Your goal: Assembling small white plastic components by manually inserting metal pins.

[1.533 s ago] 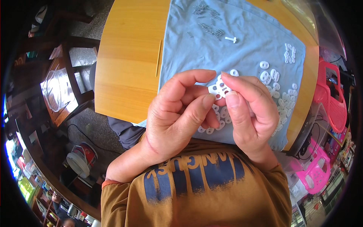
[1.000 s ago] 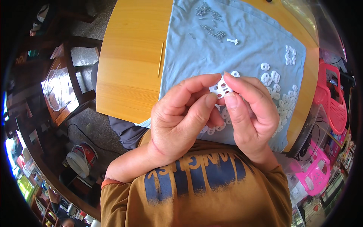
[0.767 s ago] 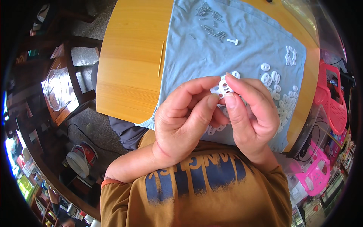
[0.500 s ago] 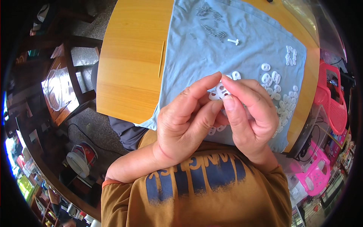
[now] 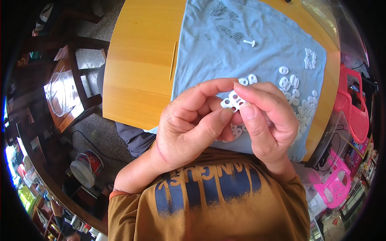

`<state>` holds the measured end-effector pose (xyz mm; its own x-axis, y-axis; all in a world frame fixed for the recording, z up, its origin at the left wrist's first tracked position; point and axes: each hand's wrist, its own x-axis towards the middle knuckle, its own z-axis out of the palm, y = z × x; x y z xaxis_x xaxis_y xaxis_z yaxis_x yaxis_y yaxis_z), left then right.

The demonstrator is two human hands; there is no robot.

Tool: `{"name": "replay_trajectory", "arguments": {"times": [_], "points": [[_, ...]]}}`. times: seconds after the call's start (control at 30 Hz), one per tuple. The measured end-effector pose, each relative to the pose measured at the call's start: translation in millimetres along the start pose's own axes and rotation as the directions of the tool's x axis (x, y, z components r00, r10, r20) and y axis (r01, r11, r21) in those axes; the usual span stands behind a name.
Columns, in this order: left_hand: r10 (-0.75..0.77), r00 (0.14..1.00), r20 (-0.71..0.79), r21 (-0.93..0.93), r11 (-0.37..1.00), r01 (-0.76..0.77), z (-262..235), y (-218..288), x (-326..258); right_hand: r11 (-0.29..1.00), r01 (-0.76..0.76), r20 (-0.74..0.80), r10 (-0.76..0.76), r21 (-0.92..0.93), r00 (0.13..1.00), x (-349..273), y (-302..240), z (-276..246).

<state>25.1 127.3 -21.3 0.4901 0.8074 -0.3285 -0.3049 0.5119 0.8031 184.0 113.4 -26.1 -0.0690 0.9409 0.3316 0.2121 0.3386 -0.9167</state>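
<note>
Between my two hands, above the cloth, is a small white plastic part with several round holes (image 5: 233, 100). My left hand (image 5: 183, 124) is closed, its thumb and fingertips touching the part's left and lower side. My right hand (image 5: 271, 124) pinches the right side with thumb and forefinger. Fingers cover some of the part's edges. Just beyond the fingertips lie white oval pieces with two holes (image 5: 252, 78). More white pieces (image 5: 237, 131) show below the hands, partly hidden by them.
A light blue cloth (image 5: 265, 52) covers much of the wooden table (image 5: 140, 60). On it lie thin grey metal pieces (image 5: 231, 34), a white T-shaped piece (image 5: 249, 43) and a pile of white ovals (image 5: 307, 108). A thin yellow stick (image 5: 173, 61) rests left. Pink chairs (image 5: 335, 182) stand right.
The left hand has shifted slightly left and its fingers have opened out a little. The white part has turned and more of its holes show. The right hand still pinches it.
</note>
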Motion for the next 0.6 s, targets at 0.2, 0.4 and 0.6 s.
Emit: {"name": "replay_trajectory", "arguments": {"times": [0.2, 0.4, 0.6], "points": [[-0.019, 0.999, 0.029, 0.040, 0.999, 0.018, -1.0, 1.4, -0.5, 0.998, -0.063, 0.015, 0.063, 0.001, 0.998, -1.8, -2.0, 0.1], [0.009, 1.000, 0.004, 0.051, 0.999, -0.009, 0.2, -2.6, -1.5, 0.999, -0.051, 0.014, 0.051, 0.007, 0.999, -1.0, -2.5, 0.4], [0.065, 0.996, 0.062, 0.135, 0.988, -0.073, -1.2, -1.4, -2.6, 0.993, -0.115, 0.027, 0.114, 0.007, 0.993, -0.4, -6.8, -0.1]]}}
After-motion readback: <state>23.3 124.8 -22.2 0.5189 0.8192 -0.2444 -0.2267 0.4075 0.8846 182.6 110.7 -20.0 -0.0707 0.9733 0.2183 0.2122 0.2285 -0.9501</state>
